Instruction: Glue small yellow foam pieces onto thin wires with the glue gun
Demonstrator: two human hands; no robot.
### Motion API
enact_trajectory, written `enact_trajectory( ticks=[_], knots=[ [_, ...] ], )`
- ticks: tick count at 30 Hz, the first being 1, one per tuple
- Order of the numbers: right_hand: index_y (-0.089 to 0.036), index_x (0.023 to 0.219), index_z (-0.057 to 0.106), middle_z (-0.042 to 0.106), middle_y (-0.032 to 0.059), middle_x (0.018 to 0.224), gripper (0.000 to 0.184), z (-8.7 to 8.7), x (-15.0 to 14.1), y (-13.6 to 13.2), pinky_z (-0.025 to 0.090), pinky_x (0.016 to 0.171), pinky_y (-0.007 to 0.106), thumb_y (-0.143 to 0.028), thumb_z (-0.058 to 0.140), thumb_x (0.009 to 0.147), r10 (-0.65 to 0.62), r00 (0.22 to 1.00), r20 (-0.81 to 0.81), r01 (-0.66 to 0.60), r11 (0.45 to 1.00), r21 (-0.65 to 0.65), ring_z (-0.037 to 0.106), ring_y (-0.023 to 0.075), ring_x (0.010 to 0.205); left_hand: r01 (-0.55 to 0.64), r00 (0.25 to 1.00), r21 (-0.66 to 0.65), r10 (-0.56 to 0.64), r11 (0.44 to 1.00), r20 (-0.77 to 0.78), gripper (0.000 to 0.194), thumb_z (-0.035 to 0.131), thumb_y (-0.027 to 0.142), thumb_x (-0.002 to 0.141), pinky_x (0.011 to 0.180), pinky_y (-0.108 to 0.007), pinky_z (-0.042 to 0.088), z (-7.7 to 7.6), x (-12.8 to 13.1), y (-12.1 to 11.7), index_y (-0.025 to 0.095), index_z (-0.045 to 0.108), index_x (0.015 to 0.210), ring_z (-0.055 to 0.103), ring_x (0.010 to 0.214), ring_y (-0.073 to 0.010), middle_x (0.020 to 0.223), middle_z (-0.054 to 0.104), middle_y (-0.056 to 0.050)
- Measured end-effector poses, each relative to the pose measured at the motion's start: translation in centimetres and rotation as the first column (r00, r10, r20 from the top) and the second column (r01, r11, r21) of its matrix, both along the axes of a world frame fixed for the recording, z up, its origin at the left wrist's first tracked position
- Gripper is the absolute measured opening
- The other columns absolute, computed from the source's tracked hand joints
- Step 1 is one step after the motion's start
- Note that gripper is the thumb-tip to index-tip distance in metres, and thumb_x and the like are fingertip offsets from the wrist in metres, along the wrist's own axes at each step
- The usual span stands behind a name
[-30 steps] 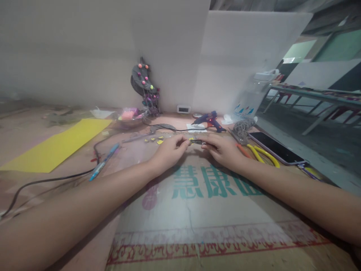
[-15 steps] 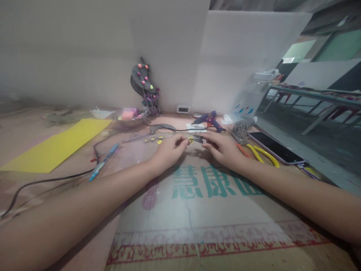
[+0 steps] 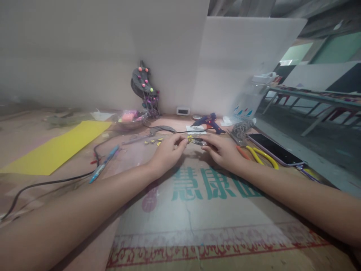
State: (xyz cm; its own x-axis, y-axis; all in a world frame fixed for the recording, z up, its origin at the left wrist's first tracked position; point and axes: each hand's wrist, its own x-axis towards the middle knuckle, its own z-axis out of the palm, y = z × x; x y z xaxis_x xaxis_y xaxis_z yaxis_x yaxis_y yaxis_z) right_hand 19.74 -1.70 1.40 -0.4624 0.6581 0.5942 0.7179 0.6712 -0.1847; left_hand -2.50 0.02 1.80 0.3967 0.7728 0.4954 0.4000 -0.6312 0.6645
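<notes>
My left hand point(image 3: 169, 152) is closed, pinching a small yellow piece point(image 3: 190, 139) between thumb and fingertips above the cardboard. My right hand point(image 3: 224, 151) grips a small dark metallic tool point(image 3: 197, 140) that points left, its tip at the yellow piece. The tool's exact kind is too small and blurred to tell. Several small yellow cut pieces point(image 3: 152, 142) lie just left of my left hand. Behind my hands, a blue glue gun point(image 3: 207, 120) with a small red light rests by a white paper point(image 3: 195, 130).
At left are a yellow sheet point(image 3: 60, 146), a blue pen point(image 3: 104, 165) and a black cord point(image 3: 53, 181). At right lie yellow-handled pliers point(image 3: 265, 156), grey yarn point(image 3: 241, 128), a phone point(image 3: 275, 149) and a bottle point(image 3: 251, 98). A grey crescent ornament point(image 3: 140, 81) leans against the wall.
The yellow piece shows a little more between my fingertips, and the tool has shifted slightly beside it. The whole view has tilted a little; both hands stay in nearly the same place.
</notes>
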Motion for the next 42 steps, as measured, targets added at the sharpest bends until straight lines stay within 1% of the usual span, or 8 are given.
enact_trajectory(
  ticks=[9,20,27,32,35,38,40,42],
  knots=[
    [-0.021,0.126,0.060,0.069,0.0121,0.114,0.034,0.02,-0.02,0.04,0.052,0.087,0.043,-0.026,0.049,0.094,0.004,1.000,-0.003,-0.004,1.000,-0.005,0.064,0.0263,0.103,-0.028,0.999,0.025,0.029,0.999,-0.042,0.020,0.044,0.029,0.092,0.075,-0.028,0.040,0.05,-0.06,-0.16,0.018,0.057,0.082,0.057,0.082,-0.0182,0.086,0.066,-0.004],
    [-0.021,0.124,0.060,0.068,0.0117,0.115,0.033,-0.16,0.06,0.04,0.051,0.090,0.044,-0.027,0.050,0.094,0.006,1.000,0.017,-0.006,1.000,-0.002,0.063,0.0260,0.106,-0.014,0.997,0.049,0.017,0.999,-0.069,0.020,0.044,0.029,0.092,0.076,-0.029,0.040,-0.11,0.06,-0.17,0.018,0.057,0.083,0.057,0.082,-0.0184,0.085,0.064,-0.004],
    [-0.021,0.122,0.063,0.070,0.0118,0.113,0.031,-0.17,-0.01,-0.01,0.051,0.092,0.046,-0.026,0.050,0.094,0.012,1.000,0.020,-0.012,1.000,0.000,0.063,0.0271,0.109,-0.016,0.992,0.144,0.034,0.989,-0.119,0.021,0.045,0.028,0.093,0.076,-0.030,0.040,-0.25,-0.04,0.01,0.017,0.058,0.081,0.057,0.079,-0.0186,0.082,0.064,-0.004],
    [-0.019,0.120,0.064,0.070,0.0126,0.110,0.031,-0.19,0.03,0.00,0.050,0.093,0.046,-0.028,0.049,0.094,0.017,1.000,0.019,-0.016,1.000,-0.015,0.063,0.0278,0.109,-0.006,0.990,0.166,0.029,0.986,-0.135,0.020,0.046,0.027,0.092,0.075,-0.030,0.040,-0.28,-0.03,0.07,0.016,0.059,0.082,0.057,0.079,-0.0185,0.081,0.064,-0.004],
    [-0.018,0.119,0.064,0.070,0.0124,0.106,0.031,-0.19,0.03,-0.03,0.050,0.091,0.043,-0.029,0.049,0.094,0.017,1.000,0.008,-0.017,0.999,-0.029,0.063,0.0271,0.107,-0.017,0.993,0.128,0.032,0.992,-0.117,0.020,0.046,0.027,0.092,0.075,-0.030,0.041,-0.24,0.01,0.06,0.017,0.059,0.081,0.057,0.079,-0.0185,0.081,0.064,-0.004],
    [-0.017,0.119,0.062,0.069,0.0129,0.111,0.031,-0.22,-0.02,-0.13,0.050,0.087,0.041,-0.028,0.051,0.092,-0.015,1.000,-0.026,0.014,1.000,-0.026,0.063,0.0262,0.101,-0.040,0.997,0.046,0.043,0.998,-0.070,0.020,0.045,0.027,0.092,0.074,-0.029,0.041,-0.20,-0.01,0.14,0.017,0.058,0.080,0.057,0.080,-0.0176,0.082,0.064,-0.003],
    [-0.016,0.118,0.061,0.069,0.0127,0.108,0.032,-0.17,-0.16,-0.26,0.050,0.081,0.038,-0.029,0.052,0.091,-0.051,0.996,-0.071,0.049,0.998,-0.033,0.063,0.0248,0.093,-0.049,0.998,0.001,0.049,0.999,-0.038,0.020,0.045,0.027,0.092,0.072,-0.028,0.041,-0.16,-0.03,0.19,0.017,0.057,0.080,0.057,0.079,-0.0169,0.082,0.064,-0.003],
    [-0.015,0.114,0.062,0.069,0.0109,0.099,0.031,0.01,-0.47,-0.44,0.049,0.074,0.035,-0.032,0.054,0.089,-0.100,0.982,-0.163,0.087,0.993,-0.084,0.062,0.0226,0.084,-0.049,0.999,-0.027,0.049,0.998,-0.017,0.020,0.046,0.029,0.091,0.071,-0.027,0.041,-0.07,0.00,0.13,0.017,0.058,0.080,0.057,0.078,-0.0165,0.081,0.064,-0.002]
  ],
)
